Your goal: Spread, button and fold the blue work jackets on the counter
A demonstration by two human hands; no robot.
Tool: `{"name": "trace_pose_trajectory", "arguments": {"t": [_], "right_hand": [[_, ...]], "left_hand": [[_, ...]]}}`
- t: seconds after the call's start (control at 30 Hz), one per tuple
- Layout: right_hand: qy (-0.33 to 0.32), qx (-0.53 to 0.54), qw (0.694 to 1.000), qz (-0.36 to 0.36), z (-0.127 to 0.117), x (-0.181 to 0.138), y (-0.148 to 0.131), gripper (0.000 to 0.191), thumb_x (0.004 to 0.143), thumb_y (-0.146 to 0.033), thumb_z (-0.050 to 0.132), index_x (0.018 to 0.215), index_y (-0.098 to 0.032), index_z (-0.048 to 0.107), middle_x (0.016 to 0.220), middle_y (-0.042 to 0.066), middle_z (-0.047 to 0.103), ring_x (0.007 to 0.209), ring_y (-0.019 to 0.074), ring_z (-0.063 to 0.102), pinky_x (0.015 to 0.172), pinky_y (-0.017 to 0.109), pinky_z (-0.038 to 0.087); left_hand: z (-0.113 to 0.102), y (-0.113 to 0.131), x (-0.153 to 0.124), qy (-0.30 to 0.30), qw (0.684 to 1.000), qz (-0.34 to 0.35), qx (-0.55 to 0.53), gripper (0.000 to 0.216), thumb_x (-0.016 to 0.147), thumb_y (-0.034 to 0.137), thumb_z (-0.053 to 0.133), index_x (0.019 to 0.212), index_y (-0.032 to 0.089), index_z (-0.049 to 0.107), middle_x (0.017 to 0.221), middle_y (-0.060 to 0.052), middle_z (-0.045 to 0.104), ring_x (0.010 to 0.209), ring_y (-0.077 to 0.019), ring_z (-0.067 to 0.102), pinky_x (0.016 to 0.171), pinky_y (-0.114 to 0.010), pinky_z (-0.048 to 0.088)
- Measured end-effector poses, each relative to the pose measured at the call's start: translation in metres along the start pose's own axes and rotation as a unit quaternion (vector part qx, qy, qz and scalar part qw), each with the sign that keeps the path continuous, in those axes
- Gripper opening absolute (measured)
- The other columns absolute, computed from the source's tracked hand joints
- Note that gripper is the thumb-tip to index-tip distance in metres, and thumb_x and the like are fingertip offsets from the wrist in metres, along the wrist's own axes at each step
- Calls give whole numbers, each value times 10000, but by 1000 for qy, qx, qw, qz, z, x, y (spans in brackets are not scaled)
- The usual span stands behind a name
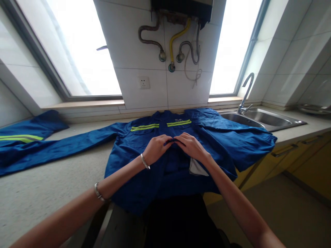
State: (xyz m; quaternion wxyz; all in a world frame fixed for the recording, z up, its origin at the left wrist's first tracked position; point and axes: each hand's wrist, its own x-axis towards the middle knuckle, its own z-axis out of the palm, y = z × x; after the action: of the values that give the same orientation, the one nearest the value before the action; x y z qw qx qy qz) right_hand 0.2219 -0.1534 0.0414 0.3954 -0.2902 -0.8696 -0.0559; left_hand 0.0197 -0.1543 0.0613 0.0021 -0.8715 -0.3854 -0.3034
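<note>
A blue work jacket (139, 151) with yellow-green reflective stripes across the chest lies spread on the counter, front side up. Its lower part hangs over the counter's front edge. My left hand (157, 148) is closed in a pinch on the jacket's front edge, near the middle. Close beside it, almost fingertip to fingertip, my right hand (190, 146) pinches the same front edge. The fingers cover whatever small part of the fabric lies between them. Below my right wrist a patch of pale lining (198, 168) shows.
Another folded blue garment (31, 127) with a reflective stripe lies at the far left of the counter (64, 193). A steel sink (274, 119) with a faucet (247, 93) is at the right. Pipes (172, 44) and a socket (144, 82) are on the wall; yellow cabinets (279, 158) stand below.
</note>
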Motion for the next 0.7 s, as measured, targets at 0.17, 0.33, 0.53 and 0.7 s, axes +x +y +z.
{"name": "trace_pose_trajectory", "arguments": {"t": [0.17,0.33,0.53,0.7], "right_hand": [[-47,-20,999,-4,43,14,26,215,964,-192,497,1101,-133,653,981,105,677,964,191,605,904,339,490],[-35,55,997,41,55,7,31,248,942,-208,533,1139,-144,669,1017,108,696,996,198,621,915,335,482],[-15,292,934,203,43,5,33,307,835,-362,651,1046,-159,746,1033,73,734,957,235,675,888,347,500],[-30,380,877,293,31,5,35,396,763,-461,698,982,-140,771,942,73,747,868,242,681,792,325,509]], "left_hand": [[13,-40,0,-15,998,-55,-12,285,901,293,547,1121,155,665,1046,-90,696,961,-209,642,886,-308,482],[17,-47,-3,-39,997,-69,6,225,897,300,547,975,149,695,951,-84,704,889,-207,640,850,-317,479],[17,-40,-11,-15,999,5,41,202,941,216,473,1045,152,634,985,-78,655,897,-161,619,821,-278,489],[13,-42,-19,-27,983,122,133,264,943,122,379,1042,160,621,1030,-79,615,917,-140,590,769,-231,493]]}}
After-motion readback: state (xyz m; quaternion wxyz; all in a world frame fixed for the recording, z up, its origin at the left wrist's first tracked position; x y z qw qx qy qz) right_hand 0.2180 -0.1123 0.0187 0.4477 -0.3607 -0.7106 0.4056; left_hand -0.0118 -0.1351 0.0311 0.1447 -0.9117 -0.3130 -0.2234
